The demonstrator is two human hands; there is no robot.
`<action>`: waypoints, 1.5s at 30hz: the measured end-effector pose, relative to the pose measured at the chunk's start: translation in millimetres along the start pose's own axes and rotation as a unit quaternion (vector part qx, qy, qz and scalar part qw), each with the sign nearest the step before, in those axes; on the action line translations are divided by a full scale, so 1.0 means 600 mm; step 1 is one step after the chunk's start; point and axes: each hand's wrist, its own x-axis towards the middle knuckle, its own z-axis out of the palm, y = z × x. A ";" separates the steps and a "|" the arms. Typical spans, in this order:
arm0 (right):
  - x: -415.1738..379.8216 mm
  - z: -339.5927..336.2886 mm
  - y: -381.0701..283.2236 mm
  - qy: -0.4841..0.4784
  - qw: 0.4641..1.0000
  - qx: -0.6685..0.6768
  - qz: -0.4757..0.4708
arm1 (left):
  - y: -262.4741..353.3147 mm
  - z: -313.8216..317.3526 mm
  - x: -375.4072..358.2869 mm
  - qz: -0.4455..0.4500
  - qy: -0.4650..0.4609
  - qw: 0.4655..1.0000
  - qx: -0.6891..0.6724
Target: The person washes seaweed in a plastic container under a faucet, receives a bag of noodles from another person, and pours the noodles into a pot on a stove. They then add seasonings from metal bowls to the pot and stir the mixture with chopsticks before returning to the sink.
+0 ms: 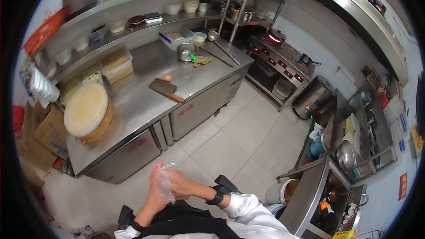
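Observation:
In front of my body, above the floor tiles, my two hands come together around a crumpled piece of thin clear plastic (165, 185). Whether it is a bag or a disposable glove is not plain. My left hand (153, 194) presses against it from the left, fingers pointing up. My right hand (182, 183) closes on it from the right, fingertips partly hidden. Both are apart from the steel counter (146, 71). On that counter lie a cleaver (163, 87) with a wooden handle and an egg (167, 79) beside its blade.
A round wooden chopping block (86, 109) stands at the counter's left end, near food tubs (117, 64). Further along are a metal pot (187, 52), a cloth (202, 61) and a ladle (223, 48). Cooktops (283, 55) stand behind; a sink (330, 194) and white bucket (282, 191) are right.

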 end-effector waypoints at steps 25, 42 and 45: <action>-0.472 -1.156 0.300 0.488 0.795 -0.060 0.356 | 0.153 0.630 0.991 0.028 -0.225 0.863 -0.452; -0.166 -2.168 0.592 0.428 0.843 -0.216 0.245 | 0.149 0.914 1.625 -0.071 -0.034 0.888 -0.453; -0.121 -2.346 0.680 0.416 0.861 -0.181 0.231 | 0.196 0.941 1.745 -0.114 -0.033 0.902 -0.416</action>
